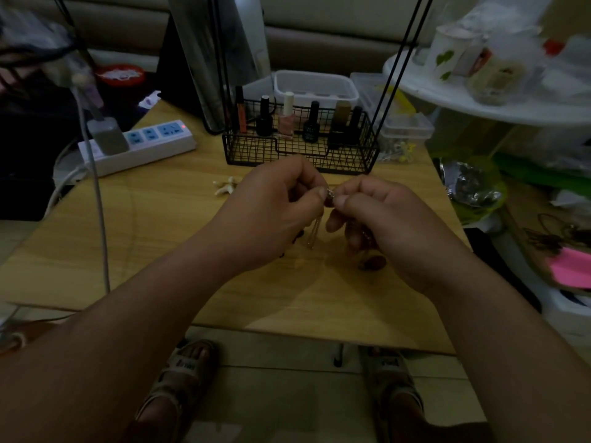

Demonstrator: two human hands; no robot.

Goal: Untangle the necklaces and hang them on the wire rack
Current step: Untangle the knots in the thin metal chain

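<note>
2 hands meet above the middle of the wooden table (153, 244). The left hand (271, 215) and the right hand (387, 225) each pinch, thumb against curled forefinger, the same small metal clasp (329, 195) of a necklace; the remaining fingers are curled under. From the pinch, thin chain strands (315, 233) hang down towards the table; their number cannot be told. 1 brown bead cluster (372, 262) lies on the table at 5 o'clock of the clasp, under the right hand. 1 pale starfish-shaped charm (225, 187) lies at 9 o'clock, just beside the left hand. The black wire rack (252, 152) stands at 12 o'clock, with 2 pairs of thin uprights and a basket holding 6 cosmetic bottles (286, 121). 1 white power strip (144, 145) sits at 10 o'clock.
</note>
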